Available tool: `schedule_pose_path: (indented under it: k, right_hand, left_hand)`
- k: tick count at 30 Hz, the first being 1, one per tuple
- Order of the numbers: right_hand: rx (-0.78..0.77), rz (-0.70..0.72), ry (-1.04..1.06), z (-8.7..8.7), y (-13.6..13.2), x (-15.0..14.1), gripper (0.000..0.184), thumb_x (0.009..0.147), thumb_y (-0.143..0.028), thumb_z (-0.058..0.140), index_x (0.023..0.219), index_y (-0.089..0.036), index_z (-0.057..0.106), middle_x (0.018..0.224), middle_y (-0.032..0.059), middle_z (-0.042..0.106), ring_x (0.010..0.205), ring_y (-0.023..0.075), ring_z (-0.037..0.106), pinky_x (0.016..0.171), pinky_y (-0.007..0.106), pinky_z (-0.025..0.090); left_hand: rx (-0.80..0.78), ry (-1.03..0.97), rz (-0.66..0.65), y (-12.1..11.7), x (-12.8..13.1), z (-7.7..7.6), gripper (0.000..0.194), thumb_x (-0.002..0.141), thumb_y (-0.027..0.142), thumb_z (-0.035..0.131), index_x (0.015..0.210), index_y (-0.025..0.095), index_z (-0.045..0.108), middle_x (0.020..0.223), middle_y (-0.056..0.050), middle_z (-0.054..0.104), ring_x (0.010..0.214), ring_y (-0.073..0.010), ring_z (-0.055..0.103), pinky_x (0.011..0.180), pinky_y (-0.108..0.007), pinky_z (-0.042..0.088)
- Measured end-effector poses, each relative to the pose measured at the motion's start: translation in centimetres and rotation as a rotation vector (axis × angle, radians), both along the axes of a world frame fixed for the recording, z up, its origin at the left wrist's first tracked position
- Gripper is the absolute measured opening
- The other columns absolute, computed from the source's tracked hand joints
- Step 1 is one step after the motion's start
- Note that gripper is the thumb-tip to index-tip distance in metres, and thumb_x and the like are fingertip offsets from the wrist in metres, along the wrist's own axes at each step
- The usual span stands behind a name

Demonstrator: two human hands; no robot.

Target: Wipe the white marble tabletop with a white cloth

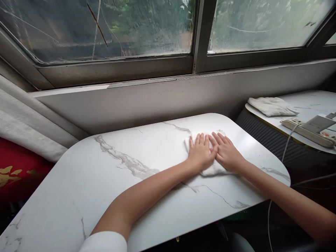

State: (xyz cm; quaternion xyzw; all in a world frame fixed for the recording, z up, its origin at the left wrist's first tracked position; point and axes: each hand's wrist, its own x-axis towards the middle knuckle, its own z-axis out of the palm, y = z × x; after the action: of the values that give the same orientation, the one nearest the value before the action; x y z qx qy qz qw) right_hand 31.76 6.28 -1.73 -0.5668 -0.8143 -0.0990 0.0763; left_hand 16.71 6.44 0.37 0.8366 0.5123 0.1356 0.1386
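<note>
A white marble-patterned tabletop (110, 182) with grey veining fills the lower frame beneath a grimy sliding window (147, 28), its glass streaked and blurring the greenery outside.

Right of centre, the left hand (201, 152) and right hand (227, 152) lie flat, palms down and fingers spread, side by side with their inner edges touching. Both press on a white cloth (214, 169) spread on the tabletop. The hands cover most of it. Only its far edge near the fingertips and a patch below the wrists show, so its full shape and folds cannot be made out. Neither hand grips anything.

The bare left forearm runs back to a white sleeve (105, 242), cut off at the bottom edge. The right forearm leaves the frame at lower right.

At right, a second, lower tabletop (309, 101) with a dark ribbed side carries a folded white towel (271, 106) and a beige power strip (307, 131). A pale flat object lies on the strip, too small to identify. A white cable (286, 147) drops from the strip into shadow below.

At the left edge, a red fabric with gold markings (15, 168) sits under a pale padded roll (28, 129), both cut off by the frame. A grey wall panel (168, 98) spans the space between window and tabletop.
</note>
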Motion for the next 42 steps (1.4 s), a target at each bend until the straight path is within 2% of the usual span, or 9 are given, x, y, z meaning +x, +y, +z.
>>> schedule_pose_path:
  k: [4, 11, 15, 20, 25, 30, 33, 37, 42]
  right_hand:
    - [-0.059, 0.064, -0.029, 0.9, 5.9, -1.8, 0.059, 0.094, -0.035, 0.025, 0.145, -0.006, 0.035, 0.150, 0.0190, 0.035, 0.138, 0.0353, 0.029, 0.108, 0.050, 0.031]
    - [-0.064, 0.095, 0.006, 1.2, 14.0, -4.2, 0.058, 0.094, -0.034, 0.026, 0.145, -0.008, 0.035, 0.150, 0.0172, 0.035, 0.137, 0.0342, 0.031, 0.108, 0.050, 0.030]
    - [-0.037, 0.087, 0.088, 1.1, 16.1, -4.8, 0.055, 0.093, -0.030, 0.026, 0.143, -0.011, 0.039, 0.149, 0.0138, 0.039, 0.135, 0.0308, 0.035, 0.108, 0.047, 0.031]
    - [-0.022, 0.082, 0.122, 0.8, 16.2, -4.5, 0.054, 0.095, -0.033, 0.025, 0.142, -0.013, 0.040, 0.149, 0.0111, 0.039, 0.136, 0.0283, 0.035, 0.109, 0.046, 0.030]
    - [-0.043, 0.069, 0.113, 1.1, 14.5, -4.4, 0.054, 0.095, -0.034, 0.025, 0.143, -0.014, 0.040, 0.150, 0.0104, 0.038, 0.138, 0.0263, 0.032, 0.112, 0.043, 0.027]
    - [-0.039, 0.097, 0.113, 0.9, 10.5, -3.7, 0.054, 0.095, -0.034, 0.028, 0.143, -0.012, 0.041, 0.150, 0.0112, 0.037, 0.139, 0.0272, 0.031, 0.112, 0.043, 0.027]
    - [0.008, 0.099, 0.111, 0.4, 6.7, -3.0, 0.054, 0.094, -0.035, 0.029, 0.143, -0.015, 0.040, 0.150, 0.0107, 0.038, 0.139, 0.0278, 0.031, 0.111, 0.045, 0.029]
    - [0.041, 0.076, 0.105, -0.1, -0.1, -2.1, 0.055, 0.095, -0.036, 0.029, 0.147, -0.019, 0.033, 0.150, 0.0102, 0.038, 0.139, 0.0286, 0.031, 0.110, 0.049, 0.031]
    - [0.083, 0.133, 0.112, -0.1, -8.9, -2.1, 0.065, 0.094, -0.035, 0.031, 0.154, -0.021, 0.008, 0.154, 0.0092, 0.030, 0.142, 0.0286, 0.024, 0.109, 0.052, 0.033]
  left_hand:
    - [-0.002, 0.027, 0.050, 5.2, -1.4, -0.2, 0.069, 0.095, 0.053, 0.010, 0.149, 0.011, 0.022, 0.157, -0.010, 0.020, 0.145, -0.0242, 0.014, 0.116, -0.050, 0.007]
    - [0.021, 0.041, 0.141, 12.3, -3.1, 0.1, 0.065, 0.097, 0.049, 0.012, 0.147, 0.012, 0.028, 0.156, -0.011, 0.024, 0.144, -0.0240, 0.018, 0.116, -0.050, 0.011]
    - [0.051, 0.042, 0.187, 14.2, -3.5, 0.1, 0.060, 0.098, 0.047, 0.011, 0.145, 0.016, 0.031, 0.154, -0.009, 0.030, 0.142, -0.0215, 0.023, 0.116, -0.047, 0.014]
    - [0.088, 0.022, 0.188, 14.3, -3.5, -0.1, 0.059, 0.098, 0.048, 0.011, 0.144, 0.019, 0.033, 0.153, -0.008, 0.032, 0.142, -0.0208, 0.024, 0.116, -0.047, 0.014]
    - [0.085, 0.012, 0.206, 12.5, -3.3, -0.3, 0.061, 0.098, 0.048, 0.010, 0.145, 0.016, 0.033, 0.154, -0.010, 0.030, 0.143, -0.0218, 0.022, 0.116, -0.048, 0.012]
    - [0.101, 0.026, 0.201, 8.6, -2.9, -0.6, 0.066, 0.097, 0.052, 0.007, 0.146, 0.015, 0.030, 0.155, -0.011, 0.028, 0.143, -0.0224, 0.020, 0.117, -0.049, 0.010]
    - [0.084, 0.031, 0.149, 5.1, -2.7, -0.6, 0.068, 0.096, 0.054, 0.007, 0.148, 0.015, 0.027, 0.156, -0.010, 0.025, 0.144, -0.0229, 0.017, 0.117, -0.050, 0.010]
    - [0.055, 0.017, 0.070, -1.0, -2.5, -0.2, 0.068, 0.096, 0.054, 0.008, 0.149, 0.014, 0.025, 0.156, -0.011, 0.023, 0.145, -0.0236, 0.012, 0.117, -0.050, 0.007]
    - [-0.008, -0.034, -0.036, -8.8, -3.3, 0.6, 0.066, 0.097, 0.052, 0.009, 0.150, 0.014, 0.021, 0.158, -0.009, 0.016, 0.146, -0.0227, 0.005, 0.118, -0.051, 0.003]
